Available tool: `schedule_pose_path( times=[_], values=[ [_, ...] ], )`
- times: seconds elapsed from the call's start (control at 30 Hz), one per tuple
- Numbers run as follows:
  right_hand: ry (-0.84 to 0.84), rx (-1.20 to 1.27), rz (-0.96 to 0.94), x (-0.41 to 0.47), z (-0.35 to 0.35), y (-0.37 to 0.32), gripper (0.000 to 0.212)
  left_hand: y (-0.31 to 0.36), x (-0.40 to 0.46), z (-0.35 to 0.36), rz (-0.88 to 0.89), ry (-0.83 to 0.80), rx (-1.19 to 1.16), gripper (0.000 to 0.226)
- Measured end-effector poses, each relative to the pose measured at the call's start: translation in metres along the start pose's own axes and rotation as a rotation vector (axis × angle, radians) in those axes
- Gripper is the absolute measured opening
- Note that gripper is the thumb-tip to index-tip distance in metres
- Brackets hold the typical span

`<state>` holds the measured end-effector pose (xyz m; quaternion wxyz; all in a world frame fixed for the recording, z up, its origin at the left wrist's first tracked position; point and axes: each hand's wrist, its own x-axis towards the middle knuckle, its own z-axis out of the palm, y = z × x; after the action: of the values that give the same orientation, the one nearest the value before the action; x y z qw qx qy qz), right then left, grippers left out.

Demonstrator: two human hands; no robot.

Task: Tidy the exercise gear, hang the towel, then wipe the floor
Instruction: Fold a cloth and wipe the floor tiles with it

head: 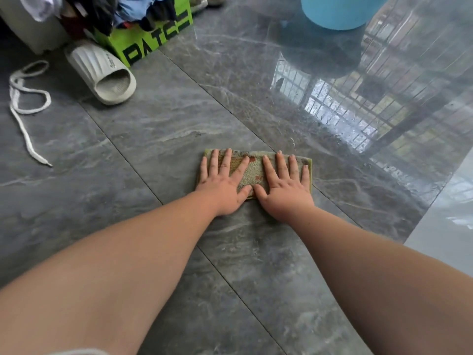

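Your left hand (225, 185) and right hand (284, 187) press flat, fingers spread, on the folded green cloth (252, 172) (thumbs nearly touching) on the grey marble floor (158, 139). Beyond the cloth: a white slipper (102, 73), a shoelace (23, 108) and a blue bucket (340, 11).

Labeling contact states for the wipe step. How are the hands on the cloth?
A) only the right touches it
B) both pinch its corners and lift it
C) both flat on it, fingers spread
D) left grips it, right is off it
C: the left hand and the right hand lie side by side, palms down with fingers straight and spread, pressing the green cloth flat against the floor.
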<state>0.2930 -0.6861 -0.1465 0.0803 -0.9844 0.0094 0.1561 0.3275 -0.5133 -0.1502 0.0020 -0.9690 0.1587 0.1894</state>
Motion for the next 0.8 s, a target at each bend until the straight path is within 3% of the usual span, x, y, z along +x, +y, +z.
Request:
schedule_pose_path(
  times=[0.67, 0.8],
  values=[
    [-0.085, 0.017, 0.01, -0.237, 0.07, -0.041, 0.077, 0.025, -0.227, 0.077, 0.052, -0.104, -0.003, 0.074],
    [0.022, 0.069, 0.014, -0.241, 0.058, -0.039, 0.065, 0.026, -0.238, 0.071, 0.051, -0.045, -0.036, 0.068]
  ],
)
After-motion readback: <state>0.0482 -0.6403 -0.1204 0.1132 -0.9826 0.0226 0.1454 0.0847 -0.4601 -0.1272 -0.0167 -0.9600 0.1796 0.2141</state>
